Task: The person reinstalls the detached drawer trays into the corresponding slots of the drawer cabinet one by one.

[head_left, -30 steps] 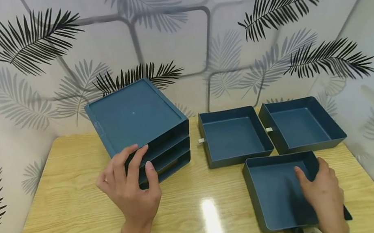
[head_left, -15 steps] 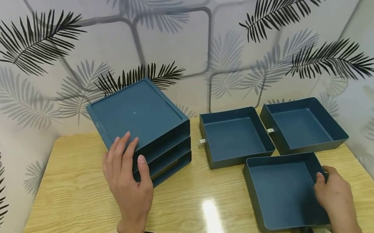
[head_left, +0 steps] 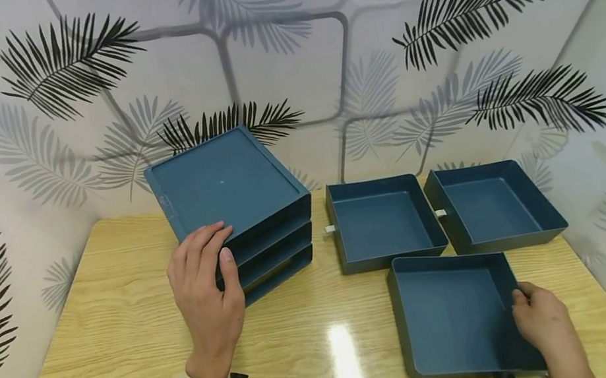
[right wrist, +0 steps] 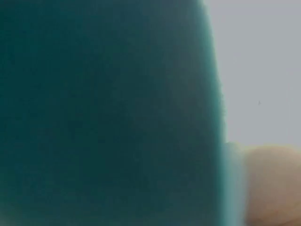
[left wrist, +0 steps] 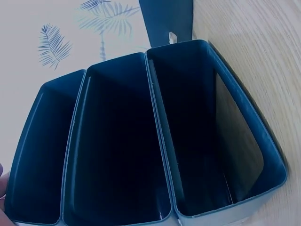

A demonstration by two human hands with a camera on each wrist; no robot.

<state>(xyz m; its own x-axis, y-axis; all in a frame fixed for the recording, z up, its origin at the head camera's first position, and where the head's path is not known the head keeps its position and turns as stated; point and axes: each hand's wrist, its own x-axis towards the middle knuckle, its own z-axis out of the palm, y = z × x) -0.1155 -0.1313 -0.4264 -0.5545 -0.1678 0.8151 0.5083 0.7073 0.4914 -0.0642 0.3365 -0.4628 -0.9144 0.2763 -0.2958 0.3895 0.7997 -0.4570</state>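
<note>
A blue three-tier drawer cabinet [head_left: 227, 185] stands turned at the left of the table, its three empty slots showing in the left wrist view. My left hand [head_left: 206, 292] rests at its front left corner, fingers on the top edge and thumb near the front opening. At the front right, my right hand [head_left: 544, 319] pinches the right wall of an empty blue drawer [head_left: 457, 317], thumb on the inner side. That drawer sits slightly tilted. In the right wrist view its dark wall, blurred, fills most of the picture, with a fingertip [right wrist: 273, 183] beside it.
Two more empty blue drawers, a left one [head_left: 381, 223] and a right one [head_left: 492, 204], lie side by side behind the held drawer, each with a small white tab. The wooden table [head_left: 96, 357] meets a leaf-patterned backdrop [head_left: 283, 72] behind.
My right hand has moved from over the drawer's inside to its right wall and taken hold; the drawer has shifted slightly left and tilted. My left hand has moved a little left along the cabinet edge.
</note>
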